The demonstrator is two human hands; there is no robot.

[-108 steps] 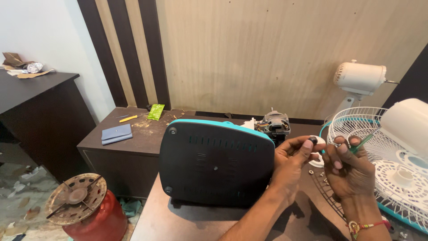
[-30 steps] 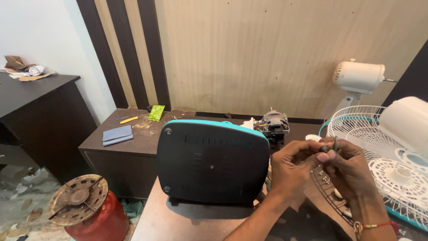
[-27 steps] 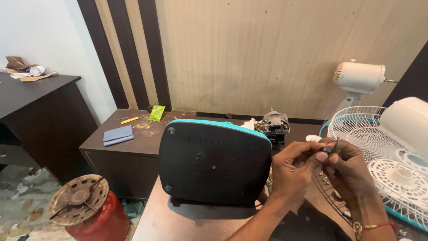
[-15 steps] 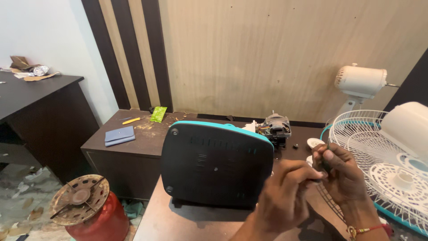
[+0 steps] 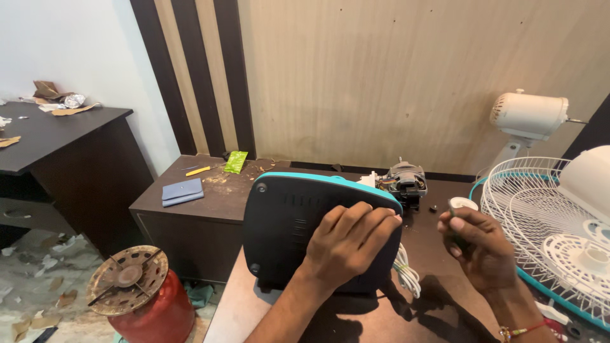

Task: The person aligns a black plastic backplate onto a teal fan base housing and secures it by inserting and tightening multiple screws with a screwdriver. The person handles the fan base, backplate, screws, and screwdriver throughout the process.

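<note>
Left hand (image 5: pixel 348 236) moved onto fan base (image 5: pixel 298 222), fingers spread

Both forearms are bare, with no sleeve reaching into view on either side. The left hand (image 5: pixel 346 244) wears nothing: no ring, no band, no watch shows on its fingers or wrist, and its fingernails are short and unpainted. The right hand (image 5: pixel 480 248) is likewise free of rings, its nails short too. Around the right wrist sits a thin thread bracelet of red and yellow strands (image 5: pixel 522 331), wound close to the wrist near the lower edge of the view.
</note>
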